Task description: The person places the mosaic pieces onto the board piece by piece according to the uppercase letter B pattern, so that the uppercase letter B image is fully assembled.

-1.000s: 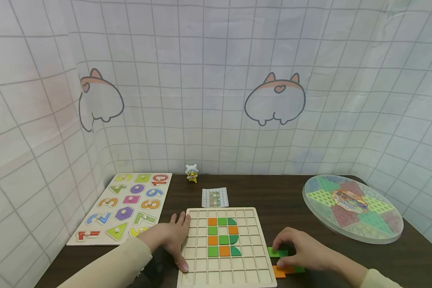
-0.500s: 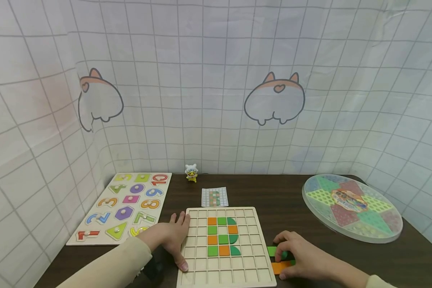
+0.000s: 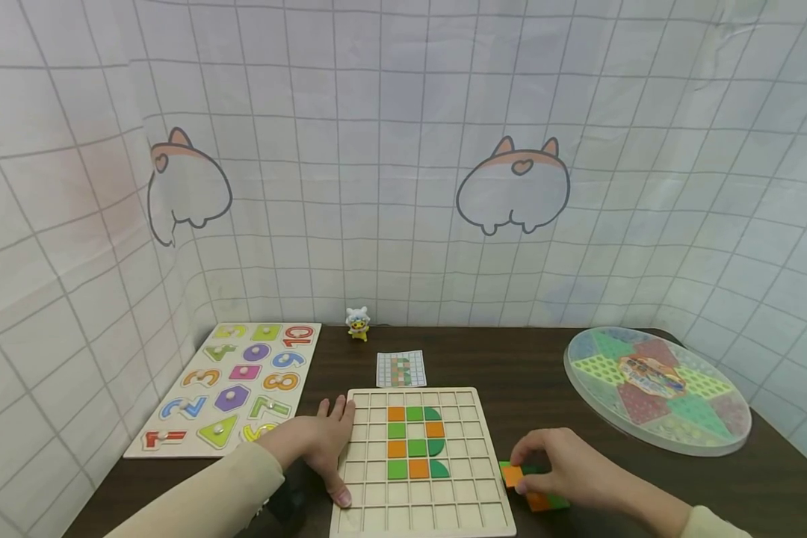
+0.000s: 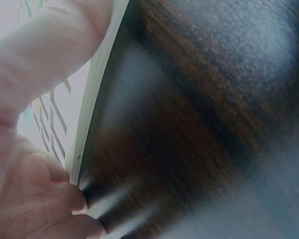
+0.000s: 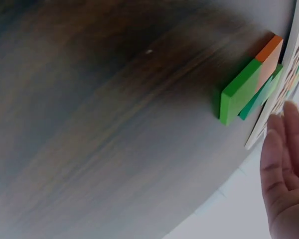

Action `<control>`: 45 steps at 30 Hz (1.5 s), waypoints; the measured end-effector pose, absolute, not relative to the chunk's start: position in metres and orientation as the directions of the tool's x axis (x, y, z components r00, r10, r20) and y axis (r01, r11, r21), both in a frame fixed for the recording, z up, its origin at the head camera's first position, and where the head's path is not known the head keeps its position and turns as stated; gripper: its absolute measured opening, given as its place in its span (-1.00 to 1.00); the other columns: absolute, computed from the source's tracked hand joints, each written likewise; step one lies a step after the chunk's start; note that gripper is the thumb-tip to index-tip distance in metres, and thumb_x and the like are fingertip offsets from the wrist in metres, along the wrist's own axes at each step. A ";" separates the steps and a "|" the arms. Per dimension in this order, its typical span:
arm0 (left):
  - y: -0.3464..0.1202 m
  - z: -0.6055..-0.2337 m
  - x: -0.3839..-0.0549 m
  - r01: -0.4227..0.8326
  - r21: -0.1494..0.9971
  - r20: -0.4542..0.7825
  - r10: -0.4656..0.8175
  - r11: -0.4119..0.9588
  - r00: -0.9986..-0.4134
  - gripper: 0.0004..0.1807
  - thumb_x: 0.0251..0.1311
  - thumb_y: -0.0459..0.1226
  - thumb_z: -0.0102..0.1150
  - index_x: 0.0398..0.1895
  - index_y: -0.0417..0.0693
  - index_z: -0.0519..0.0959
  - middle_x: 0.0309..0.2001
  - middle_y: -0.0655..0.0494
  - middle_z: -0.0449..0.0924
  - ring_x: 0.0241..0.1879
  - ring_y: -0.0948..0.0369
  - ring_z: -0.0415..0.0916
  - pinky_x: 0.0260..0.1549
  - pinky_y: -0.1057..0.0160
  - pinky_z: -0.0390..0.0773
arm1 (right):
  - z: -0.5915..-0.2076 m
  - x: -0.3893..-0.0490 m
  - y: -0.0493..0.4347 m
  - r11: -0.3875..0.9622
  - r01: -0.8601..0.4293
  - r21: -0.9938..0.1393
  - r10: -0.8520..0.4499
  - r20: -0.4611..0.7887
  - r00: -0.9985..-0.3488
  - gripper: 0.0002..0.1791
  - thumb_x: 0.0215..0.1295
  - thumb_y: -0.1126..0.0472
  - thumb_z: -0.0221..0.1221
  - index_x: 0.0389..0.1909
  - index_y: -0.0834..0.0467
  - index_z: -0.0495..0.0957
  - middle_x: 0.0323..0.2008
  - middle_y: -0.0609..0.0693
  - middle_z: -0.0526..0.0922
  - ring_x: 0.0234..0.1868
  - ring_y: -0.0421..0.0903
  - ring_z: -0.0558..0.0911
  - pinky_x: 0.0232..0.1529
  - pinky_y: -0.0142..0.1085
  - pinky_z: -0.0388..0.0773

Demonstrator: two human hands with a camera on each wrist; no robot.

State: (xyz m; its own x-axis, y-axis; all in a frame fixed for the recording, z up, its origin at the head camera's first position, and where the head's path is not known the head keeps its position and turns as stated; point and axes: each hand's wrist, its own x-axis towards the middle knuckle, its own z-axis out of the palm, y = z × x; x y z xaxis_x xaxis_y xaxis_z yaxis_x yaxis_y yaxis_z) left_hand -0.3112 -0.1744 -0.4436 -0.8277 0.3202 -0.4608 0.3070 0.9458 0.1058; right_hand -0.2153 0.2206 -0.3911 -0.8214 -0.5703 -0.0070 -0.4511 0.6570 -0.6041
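Observation:
A pale wooden grid board lies in front of me, with orange, green and dark green tiles forming a pattern in its middle. My left hand rests along its left edge, thumb on the rim and fingers extended. To the right of the board my right hand pinches an orange square tile between thumb and fingertips. Below the hand lie loose tiles: a green one, an orange one and partly hidden green pieces. In the left wrist view the thumb lies over the board's edge.
A small printed pattern card lies just beyond the board. On the left is a number-and-shape peg puzzle, and on the right a round checkers board. A small figurine stands near the wall.
My right hand has picked the orange tile out of the loose tiles and moved it slightly away from me, over the green ones. The left hand and the board pattern look the same.

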 end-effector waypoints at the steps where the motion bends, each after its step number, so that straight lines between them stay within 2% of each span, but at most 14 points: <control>1: -0.174 -0.443 -0.311 0.307 0.104 -0.462 0.319 0.946 -0.828 0.80 -0.68 0.52 0.52 0.67 -0.12 -0.17 0.67 -0.18 -0.22 0.63 -0.24 -0.24 0.49 -0.21 0.16 | -0.391 -0.215 0.219 0.646 -0.432 -0.629 -0.563 -0.010 -0.827 -0.77 0.21 0.03 0.46 -0.21 0.01 0.68 -0.23 -0.21 0.71 -0.23 -0.34 0.62 -0.21 -0.36 0.61; 8: -0.174 -0.443 -0.311 0.315 0.097 -0.461 0.323 0.944 -0.827 0.80 -0.68 0.54 0.50 0.67 -0.12 -0.17 0.67 -0.19 -0.23 0.64 -0.24 -0.25 0.50 -0.19 0.15 | -0.391 -0.218 0.202 0.571 -0.399 -0.718 -0.551 0.025 -0.834 -0.78 0.17 0.17 0.48 -0.23 0.16 0.71 -0.37 -0.15 0.72 -0.41 -0.37 0.61 -0.36 -0.41 0.61; 21: -0.175 -0.444 -0.311 0.318 0.090 -0.465 0.322 0.944 -0.825 0.80 -0.69 0.55 0.49 0.67 -0.12 -0.17 0.67 -0.18 -0.23 0.64 -0.24 -0.25 0.49 -0.21 0.15 | -0.392 -0.221 0.143 0.540 -0.429 -0.724 -0.608 0.017 -0.793 -0.81 0.12 0.18 0.52 -0.30 0.14 0.74 -0.38 -0.15 0.73 -0.42 -0.38 0.59 -0.35 -0.44 0.59; 28: -0.172 -0.439 -0.307 0.305 0.095 -0.468 0.313 0.948 -0.826 0.80 -0.68 0.52 0.52 0.66 -0.13 -0.17 0.67 -0.18 -0.23 0.64 -0.24 -0.26 0.49 -0.21 0.15 | -0.392 -0.218 0.106 0.556 -0.518 -0.650 -0.655 0.041 -0.755 -0.80 0.09 0.18 0.53 -0.30 0.15 0.76 -0.44 -0.23 0.69 -0.45 -0.45 0.50 -0.36 -0.49 0.53; 37: -0.167 -0.426 -0.299 0.297 0.106 -0.487 0.310 0.949 -0.817 0.74 -0.53 0.41 0.58 0.66 -0.16 -0.23 0.67 -0.23 -0.28 0.63 -0.28 -0.28 0.49 -0.27 0.10 | -0.391 -0.216 0.073 0.628 -0.561 -0.538 -0.644 0.045 -0.764 -0.81 0.01 0.21 0.57 -0.42 0.16 0.74 -0.58 -0.26 0.60 -0.51 -0.43 0.41 -0.43 -0.52 0.45; 45: -0.171 -0.436 -0.306 0.291 0.091 -0.477 0.298 0.952 -0.827 0.79 -0.66 0.49 0.54 0.67 -0.13 -0.19 0.67 -0.17 -0.24 0.64 -0.24 -0.26 0.51 -0.21 0.11 | -0.394 -0.214 0.064 0.695 -0.545 -0.469 -0.612 0.012 -0.791 -0.78 -0.02 0.16 0.59 -0.44 0.13 0.75 -0.57 -0.27 0.59 -0.50 -0.41 0.40 -0.42 -0.50 0.43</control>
